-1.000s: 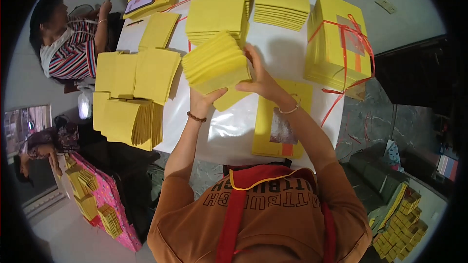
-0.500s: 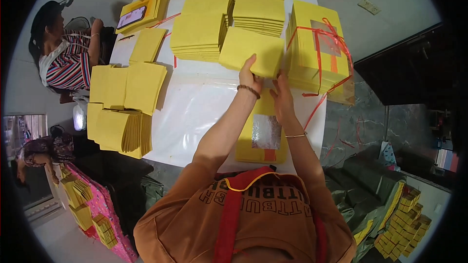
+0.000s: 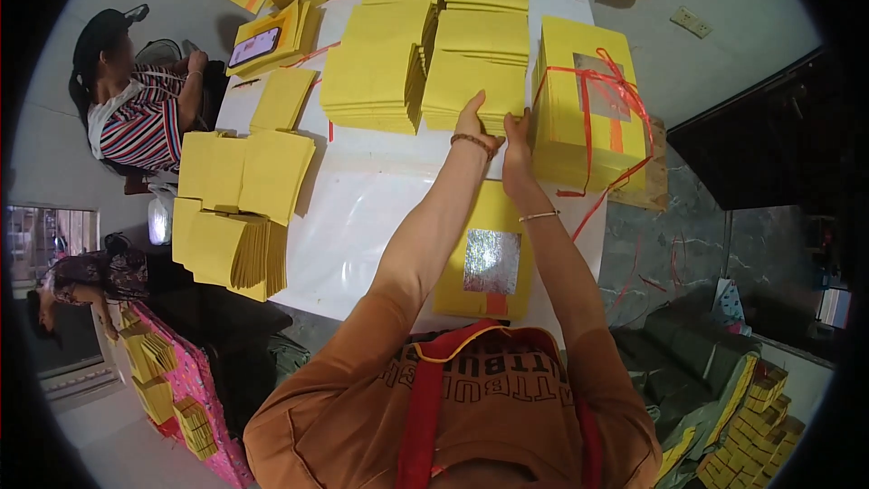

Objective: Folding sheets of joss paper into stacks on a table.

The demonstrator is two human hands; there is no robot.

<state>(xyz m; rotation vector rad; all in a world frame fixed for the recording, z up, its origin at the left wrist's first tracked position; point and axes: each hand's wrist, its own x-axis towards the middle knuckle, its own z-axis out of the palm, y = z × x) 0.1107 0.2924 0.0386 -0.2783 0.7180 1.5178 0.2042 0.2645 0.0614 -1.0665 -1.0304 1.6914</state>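
Phone (image 3: 254, 45) on yellow sheets at far left of counter (image 3: 362, 208). Seated person in striped shirt (image 3: 140, 122) beside it. Pink box (image 3: 186, 398) on floor, lower left.

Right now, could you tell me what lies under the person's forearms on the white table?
A yellow paper sheet with a silver foil square lies flat there on the white table. The forearms cover its upper corners; anything beneath it is hidden.
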